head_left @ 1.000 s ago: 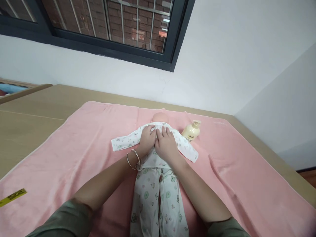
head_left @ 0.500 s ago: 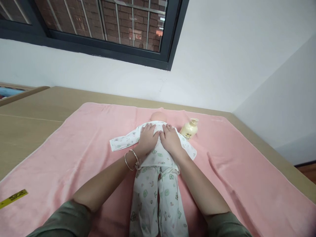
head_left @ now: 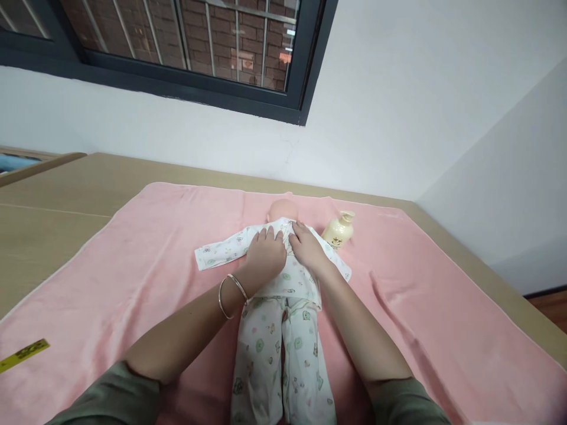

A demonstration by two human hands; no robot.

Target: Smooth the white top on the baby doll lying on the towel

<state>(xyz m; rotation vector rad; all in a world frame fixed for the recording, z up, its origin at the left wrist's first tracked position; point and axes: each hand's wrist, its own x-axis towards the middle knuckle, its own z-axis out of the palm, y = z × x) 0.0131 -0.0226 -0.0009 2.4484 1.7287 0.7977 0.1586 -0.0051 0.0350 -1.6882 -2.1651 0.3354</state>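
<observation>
I have both bare hands on the chest of a baby doll (head_left: 282, 208), which lies stretched out on a pink blanket (head_left: 434, 307), its head toward the wall (head_left: 376, 118). The left hand (head_left: 266, 254) rests palm down on the printed white top (head_left: 290, 286), fingers side by side and a little bent, open rather than clenched. The right hand (head_left: 309, 247) sits just beside it near the collar, thumb and forefinger toward the middle of the chest; its other fingertips are hidden from me, so I cannot tell whether it pinches any cloth. A narrow strip of the top shows between the two hands.

The sleeves spread out to either side, and the matching trousers (head_left: 261, 354) run down past the lower edge of my view. A thin bangle (head_left: 220, 301) hangs on the left wrist. Beyond the right forearm I see a cream pump bottle (head_left: 339, 231) close to the sleeve. A yellow strip (head_left: 24, 355) with dark markings lies at far left, and a dark-framed window (head_left: 305, 77) is set above.
</observation>
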